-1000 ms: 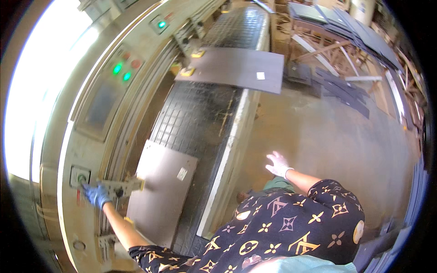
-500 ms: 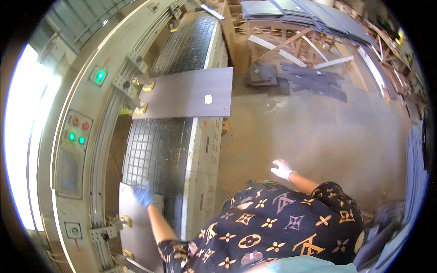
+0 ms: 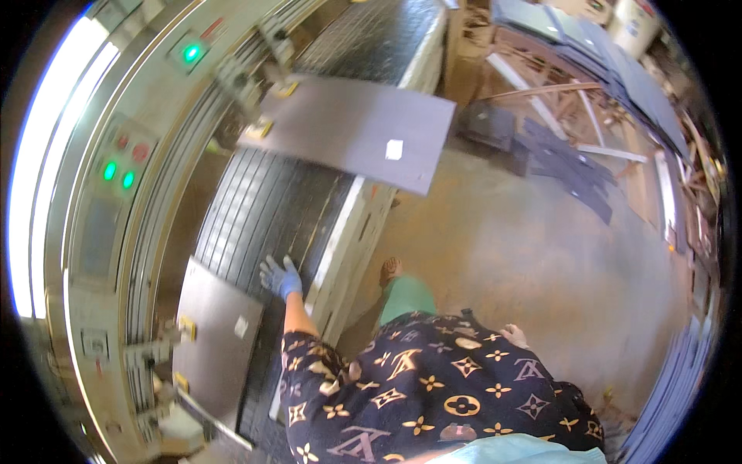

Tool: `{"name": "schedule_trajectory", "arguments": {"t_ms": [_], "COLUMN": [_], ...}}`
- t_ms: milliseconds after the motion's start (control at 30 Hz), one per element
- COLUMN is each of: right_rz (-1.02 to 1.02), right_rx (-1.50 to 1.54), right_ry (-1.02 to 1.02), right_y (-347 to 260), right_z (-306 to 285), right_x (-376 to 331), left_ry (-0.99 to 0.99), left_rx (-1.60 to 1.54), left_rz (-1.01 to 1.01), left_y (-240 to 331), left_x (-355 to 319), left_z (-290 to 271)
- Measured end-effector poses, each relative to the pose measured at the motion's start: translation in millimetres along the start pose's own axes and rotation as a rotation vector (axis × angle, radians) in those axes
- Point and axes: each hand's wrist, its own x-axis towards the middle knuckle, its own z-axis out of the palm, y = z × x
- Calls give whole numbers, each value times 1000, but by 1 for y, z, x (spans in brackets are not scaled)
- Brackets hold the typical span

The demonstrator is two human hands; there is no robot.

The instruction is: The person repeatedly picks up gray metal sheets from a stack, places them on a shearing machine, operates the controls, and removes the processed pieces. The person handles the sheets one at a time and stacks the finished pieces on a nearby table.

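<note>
My left hand point(image 3: 280, 277), in a blue and white glove, hovers over or rests on the dark gridded machine bed point(image 3: 247, 205); I cannot tell which. Its fingers are spread and hold nothing. Beyond it a grey-brown panel point(image 3: 348, 124) with a white label lies across the bed, its left end at yellow-tipped clamps point(image 3: 260, 128). Nearer, to the left of my hand, a second labelled panel point(image 3: 212, 340) lies by similar clamps. My right hand point(image 3: 513, 335), in a pale glove, hangs low by my body. Patterned shirt cloth partly hides it; the visible fingers look loosely open, with nothing seen in them.
Along the left runs the machine's beam with green-lit buttons point(image 3: 110, 170). The far panel overhangs the bed's pale side point(image 3: 348, 232). Dark offcut boards point(image 3: 564, 158) lie on the floor, near a rack of stacked panels point(image 3: 603, 54). More boards point(image 3: 680, 379) stand at the right.
The view has shifted and turned. My left hand has left the near panel and is now over the bed beside it. My right hand has drawn back toward my body.
</note>
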Motion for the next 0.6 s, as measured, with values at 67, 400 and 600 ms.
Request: {"name": "schedule_trajectory", "arguments": {"t_ms": [67, 400, 600], "right_rz": [-50, -431, -327], "right_rx": [-117, 229, 789], "right_ry": [15, 5, -162], "right_y": [-2, -217, -342], "right_z": [-15, -13, 0], "right_x": [-2, 63, 45], "left_ry": [72, -190, -265], "left_rx": [29, -661, -230], "left_rz": [242, 781, 640], "left_y": [18, 131, 100], "left_x": [-24, -183, -101], "left_z": [-6, -52, -43]}}
